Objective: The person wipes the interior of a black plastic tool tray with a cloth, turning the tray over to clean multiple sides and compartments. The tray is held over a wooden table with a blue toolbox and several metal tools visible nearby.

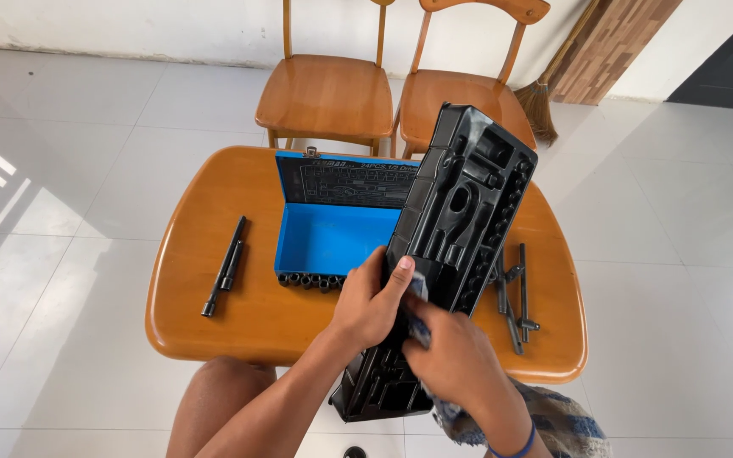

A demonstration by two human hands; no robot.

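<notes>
a black moulded plastic tray (456, 220), long and rectangular with many shaped recesses, is held tilted above the near edge of a small wooden table (214, 314) with rounded corners and a glossy orange finish. the left hand (369, 304) grips the tray's left edge, fingers curled around it and thumb lying on the recessed face. the right hand (460, 363) is closed on a blue-and-white patterned cloth (545, 420), pressing it against the lower part of the tray; the cloth hangs below the wrist, which wears a blue band.

behind the tray lies an open blue metal case (332, 233), its inside smooth and bright, its lid standing upright at the far side. a row of small dark cylindrical sockets (309, 280) sits just in front of the case. to the left lie two slim black metal bars (226, 265) side by side. to the right, partly hidden by the tray, lie several dark metal rods and handles (515, 297). two wooden chairs (326, 93) stand beyond the table on a white tiled floor (53, 254), with a broom (540, 97) near the right chair.
</notes>
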